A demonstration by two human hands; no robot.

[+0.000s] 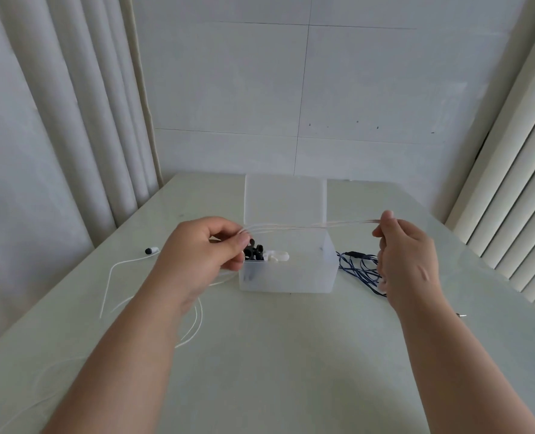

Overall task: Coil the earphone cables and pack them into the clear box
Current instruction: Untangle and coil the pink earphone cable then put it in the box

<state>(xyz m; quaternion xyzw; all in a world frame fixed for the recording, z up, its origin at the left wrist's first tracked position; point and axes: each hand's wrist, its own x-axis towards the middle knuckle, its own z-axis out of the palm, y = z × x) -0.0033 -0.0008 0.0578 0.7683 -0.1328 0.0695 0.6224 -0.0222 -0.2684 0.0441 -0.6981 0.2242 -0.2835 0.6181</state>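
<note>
A white earphone cable [297, 226] stretches in several strands between my two hands, above the clear box [291, 278]. My left hand [203, 255] pinches one end of the strands just left of the box. My right hand [407, 255] pinches the other end, to the right of the box. The rest of the white cable trails off the left hand across the table, ending in a dark-tipped earbud [151, 250]. The box stands open with its lid [285, 202] upright; black earphones [255, 252] and a white coil [278, 255] lie inside.
A blue-black earphone cable [358, 269] lies loose on the table to the right of the box, partly behind my right hand. A metal plug [462, 315] shows by the right forearm. Curtains hang on both sides; a wall rises behind the table.
</note>
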